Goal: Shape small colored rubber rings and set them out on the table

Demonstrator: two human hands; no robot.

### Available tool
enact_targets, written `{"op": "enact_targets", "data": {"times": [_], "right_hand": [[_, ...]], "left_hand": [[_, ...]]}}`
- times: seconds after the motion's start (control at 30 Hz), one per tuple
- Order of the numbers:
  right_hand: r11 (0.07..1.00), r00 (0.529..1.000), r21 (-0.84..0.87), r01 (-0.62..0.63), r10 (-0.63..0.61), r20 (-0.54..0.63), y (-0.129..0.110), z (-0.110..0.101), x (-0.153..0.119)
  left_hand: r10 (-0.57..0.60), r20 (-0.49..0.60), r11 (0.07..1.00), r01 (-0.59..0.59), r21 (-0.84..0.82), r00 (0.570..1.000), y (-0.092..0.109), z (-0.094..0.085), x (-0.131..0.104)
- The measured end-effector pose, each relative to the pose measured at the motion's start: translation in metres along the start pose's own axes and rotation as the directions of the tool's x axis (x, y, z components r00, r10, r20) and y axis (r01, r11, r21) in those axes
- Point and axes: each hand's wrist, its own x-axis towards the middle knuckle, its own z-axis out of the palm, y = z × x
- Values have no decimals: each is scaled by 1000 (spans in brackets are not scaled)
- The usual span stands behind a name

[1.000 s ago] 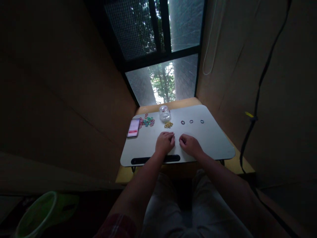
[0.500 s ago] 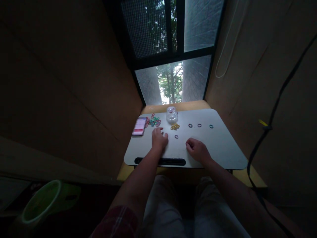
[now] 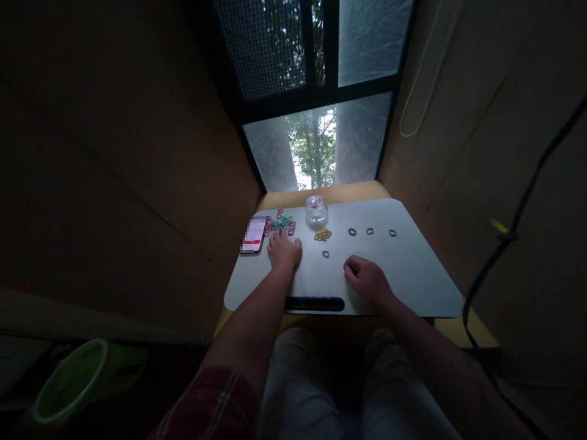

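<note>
My left hand (image 3: 283, 250) is open, its fingers stretched toward the near edge of a pile of small red, green and purple rings (image 3: 285, 222) that look like hair ties. Whether the fingertips touch a ring is too small to tell. My right hand (image 3: 365, 276) rests on the white table (image 3: 413, 275) with fingers curled closed; what it holds, if anything, is hidden. Between the hands lies a single greyish-purple ring (image 3: 325, 254). Beyond it is a heap of yellow rings (image 3: 323, 234). A dark ring (image 3: 352, 232), a purplish ring (image 3: 370, 231) and a teal ring (image 3: 392, 233) lie apart in a row.
Behind the yellow heap stands a clear plastic jar (image 3: 316, 212). A phone (image 3: 254, 235) lies at the table's left edge. A black slot (image 3: 316, 304) runs along the front. A black cable (image 3: 486, 269) hangs at right; a green bin (image 3: 68, 382) stands lower left.
My left hand has moved left and away from me to the coloured pile, its fingers reaching further out. My right hand stays closed in the same place. The view has shifted slightly.
</note>
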Motion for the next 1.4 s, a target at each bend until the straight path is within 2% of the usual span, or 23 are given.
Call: {"op": "enact_targets", "data": {"times": [0.27, 0.4, 0.47, 0.53, 0.7, 0.87, 1.03, 1.23, 1.4], "right_hand": [[1000, 1000, -21, 0, 0, -28, 1, 2, -1], [1000, 999, -26, -5, 4, -35, 1, 2, -1], [999, 999, -38, -16, 15, -36, 0, 2, -1], [999, 999, -47, -14, 12, -35, -1, 2, -2], [998, 999, -56, -26, 25, -24, -3, 0, -4], [998, 999, -63, -18, 16, -30, -2, 0, -5], [998, 999, -62, -13, 11, -38, -1, 0, -5], [999, 999, -44, -9, 7, -37, -2, 0, -7], [999, 999, -29, 42, -43, -30, -3, -2, -8]], "left_hand": [[28, -75, 994, -35, -104, 997, -3, -2, -1], [118, -178, 945, -165, -281, 977, -14, -2, 3], [59, -227, 922, -140, -362, 972, -20, -2, 5], [2, -208, 903, -91, -420, 978, -24, -2, 4], [0, -174, 898, -76, -434, 985, -23, -7, -3], [-38, -69, 856, -4, -517, 997, -20, -14, -7], [-50, -89, 839, -7, -544, 995, -18, -18, -10], [-37, -71, 863, -4, -505, 997, -17, -15, -11], [15, -19, 909, -22, -416, 1000, -28, -17, 7]]}}
